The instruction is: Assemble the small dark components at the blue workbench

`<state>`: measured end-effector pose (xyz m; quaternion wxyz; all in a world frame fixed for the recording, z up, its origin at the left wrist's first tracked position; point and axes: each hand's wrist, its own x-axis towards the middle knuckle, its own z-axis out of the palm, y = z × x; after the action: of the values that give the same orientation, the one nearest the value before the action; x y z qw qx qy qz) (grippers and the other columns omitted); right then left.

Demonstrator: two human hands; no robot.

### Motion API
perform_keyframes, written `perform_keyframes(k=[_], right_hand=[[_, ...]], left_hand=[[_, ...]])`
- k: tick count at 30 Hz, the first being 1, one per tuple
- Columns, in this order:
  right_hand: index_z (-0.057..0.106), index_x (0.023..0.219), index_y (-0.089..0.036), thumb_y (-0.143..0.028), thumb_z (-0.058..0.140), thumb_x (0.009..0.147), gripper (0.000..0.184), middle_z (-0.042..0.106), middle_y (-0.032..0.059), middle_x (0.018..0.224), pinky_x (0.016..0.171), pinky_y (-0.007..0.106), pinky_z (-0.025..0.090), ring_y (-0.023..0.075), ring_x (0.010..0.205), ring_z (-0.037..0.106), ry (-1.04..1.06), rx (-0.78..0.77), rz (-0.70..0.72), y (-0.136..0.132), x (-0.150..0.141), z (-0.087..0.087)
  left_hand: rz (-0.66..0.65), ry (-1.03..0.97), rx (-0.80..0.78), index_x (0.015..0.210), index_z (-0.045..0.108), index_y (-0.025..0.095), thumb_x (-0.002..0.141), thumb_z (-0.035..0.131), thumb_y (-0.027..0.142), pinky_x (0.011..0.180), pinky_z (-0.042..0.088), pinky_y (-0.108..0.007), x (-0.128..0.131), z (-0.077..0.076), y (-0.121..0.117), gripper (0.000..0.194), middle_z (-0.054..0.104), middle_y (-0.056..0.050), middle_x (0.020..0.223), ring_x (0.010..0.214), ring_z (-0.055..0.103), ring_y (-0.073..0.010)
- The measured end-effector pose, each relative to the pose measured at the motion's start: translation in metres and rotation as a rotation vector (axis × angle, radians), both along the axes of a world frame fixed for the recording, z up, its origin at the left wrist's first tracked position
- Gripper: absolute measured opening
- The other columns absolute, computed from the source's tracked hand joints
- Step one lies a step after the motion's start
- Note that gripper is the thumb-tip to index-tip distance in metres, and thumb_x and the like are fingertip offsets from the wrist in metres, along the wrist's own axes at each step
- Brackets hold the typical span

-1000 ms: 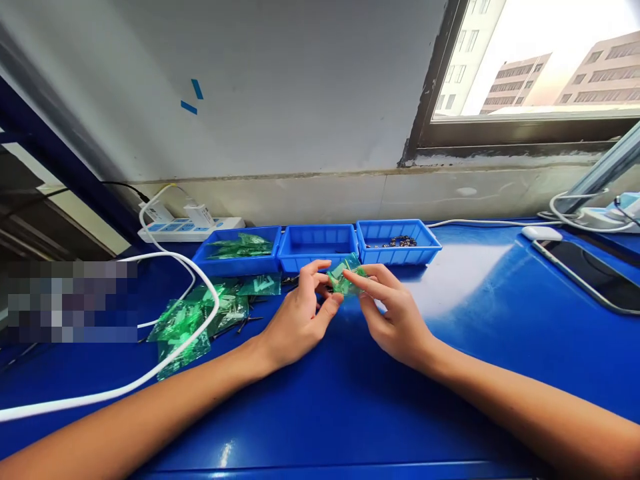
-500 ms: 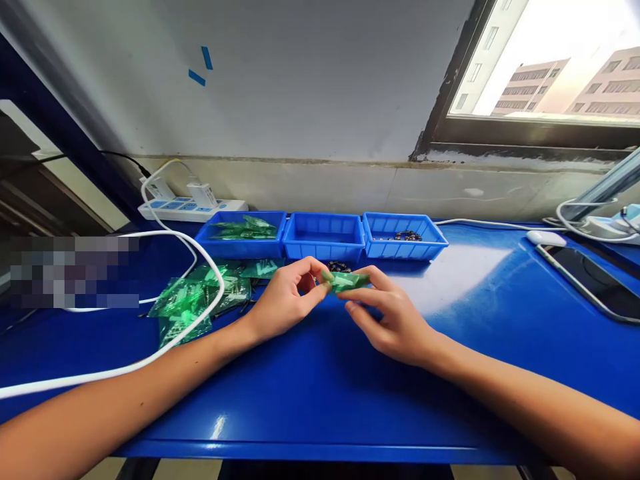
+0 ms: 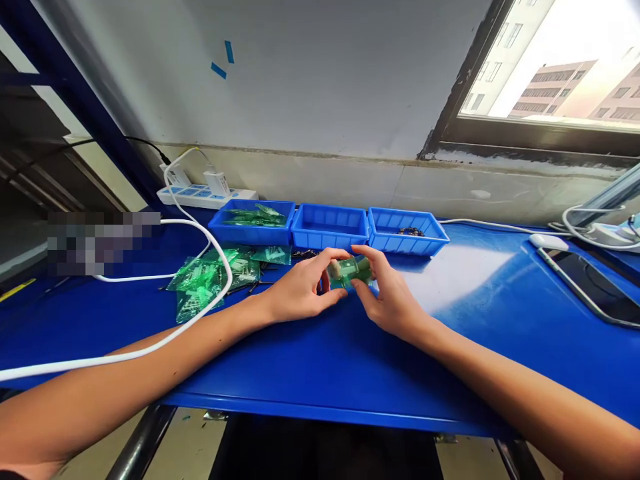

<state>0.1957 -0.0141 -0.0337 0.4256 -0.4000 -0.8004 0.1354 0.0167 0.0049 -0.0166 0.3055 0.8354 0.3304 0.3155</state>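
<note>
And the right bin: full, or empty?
Neither: the right bin is only partly filled. A low cluster of small dark parts lies inside, with its ribbed inner wall showing.

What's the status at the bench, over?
Left hand and right hand gripping green packet between fingers. White cable looping over left forearm; front of hands unobstructed.

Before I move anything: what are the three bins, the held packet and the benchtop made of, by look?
Three bins: likely molded plastic, semi-gloss blue; ribbed walls, rounded rims.
Packet between the hands: probably thin plastic film, shiny translucent green; it creases and pale contents show through.
Benchtop: glossy blue, sharp window glare; painted metal or laminate, can't tell which.
</note>
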Motion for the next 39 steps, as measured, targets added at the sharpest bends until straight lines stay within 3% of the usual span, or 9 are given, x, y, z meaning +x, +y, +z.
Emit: perform_keyframes(k=[4,8,12,23,29,35,39], right_hand=[[0.038,0.122,-0.02,-0.016,0.047,0.08,0.043,0.062,0.0085,0.101,0.067,0.029,0.051,0.0162,0.081,0.061,-0.061,-0.01,0.011,-0.0006,0.0017,-0.0001],[0.038,0.124,-0.019,-0.017,0.046,0.081,0.043,0.064,0.0084,0.099,0.067,0.029,0.051,0.0158,0.079,0.062,-0.075,-0.009,0.012,0.0004,0.0021,-0.0006],[0.036,0.126,-0.017,-0.017,0.046,0.082,0.045,0.065,0.0075,0.095,0.066,0.029,0.052,0.0154,0.076,0.062,-0.091,-0.041,0.012,0.0005,0.002,0.0005],[0.033,0.128,-0.016,-0.018,0.045,0.083,0.047,0.064,0.0079,0.096,0.065,0.027,0.051,0.015,0.078,0.062,-0.085,-0.051,0.036,0.0003,0.0015,0.0009],[0.033,0.126,-0.016,-0.017,0.047,0.081,0.047,0.063,0.0045,0.086,0.06,0.025,0.049,0.013,0.069,0.06,-0.065,-0.048,0.034,0.0001,0.0016,0.0023],[0.034,0.122,-0.019,-0.014,0.048,0.079,0.046,0.06,-0.0004,0.076,0.053,0.022,0.045,0.0095,0.056,0.053,-0.038,-0.049,0.043,0.0005,0.0011,0.0055],[0.035,0.119,-0.019,-0.015,0.05,0.078,0.044,0.06,-0.0004,0.076,0.052,0.021,0.044,0.0092,0.056,0.053,-0.027,-0.06,0.025,0.0005,0.0012,0.0056]], left_hand=[[-0.01,0.077,0.104,0.115,0.045,0.019,0.076,0.057,0.022,0.054,0.043,-0.019,-0.0004,-0.0027,0.002,0.041,0.058,-0.002,0.097,0.061,0.051,-0.008],[0.012,0.091,0.186,0.109,0.049,0.018,0.078,0.054,0.018,0.058,0.045,-0.021,0.0007,-0.0035,0.0049,0.031,0.058,-0.003,0.096,0.066,0.052,-0.009],[0.023,0.1,0.195,0.107,0.05,0.015,0.078,0.055,0.018,0.062,0.046,-0.022,0.0015,-0.0033,0.0057,0.03,0.06,-0.002,0.089,0.069,0.055,-0.0109],[0.011,0.11,0.217,0.116,0.049,0.013,0.083,0.053,0.025,0.067,0.049,-0.025,0.0004,-0.0044,0.0049,0.036,0.063,-0.008,0.104,0.079,0.059,-0.014],[0.017,0.091,0.206,0.115,0.05,0.014,0.082,0.053,0.026,0.062,0.048,-0.023,0.0009,-0.0042,0.0049,0.035,0.063,-0.006,0.1,0.073,0.058,-0.0124],[0.042,-0.021,0.13,0.125,0.038,0.018,0.079,0.057,0.022,0.052,0.044,-0.018,0.0003,-0.006,0.0043,0.05,0.058,0.001,0.083,0.063,0.053,-0.0085],[0.022,-0.023,0.126,0.117,0.043,0.019,0.079,0.058,0.023,0.052,0.043,-0.018,0.0,-0.0033,0.0031,0.041,0.058,0.001,0.08,0.064,0.053,-0.0086]])
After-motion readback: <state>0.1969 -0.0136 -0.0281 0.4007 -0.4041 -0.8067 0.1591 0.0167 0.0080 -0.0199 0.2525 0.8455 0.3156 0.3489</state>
